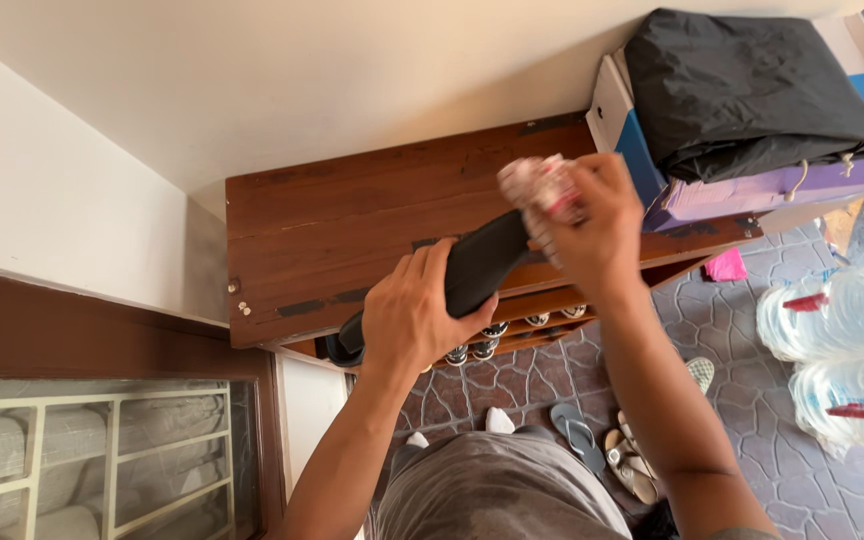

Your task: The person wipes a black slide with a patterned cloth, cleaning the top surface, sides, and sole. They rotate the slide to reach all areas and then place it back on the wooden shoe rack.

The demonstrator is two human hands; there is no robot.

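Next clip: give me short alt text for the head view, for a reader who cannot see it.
Seen from above, the left hand grips a black shoe while the right hand presses a pinkish cloth to its tip, over a brown wooden shoe rack. Sandals lie on the paved floor below.

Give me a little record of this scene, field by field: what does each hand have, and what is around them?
left hand: grips a black shoe around its middle
right hand: presses a crumpled pinkish cloth against the shoe's toe end
below the hands: brown wooden shoe rack with shoes on its shelves
on the rack, right: boxes under a black bag
floor: patterned tiles, sandals, clear water bottles
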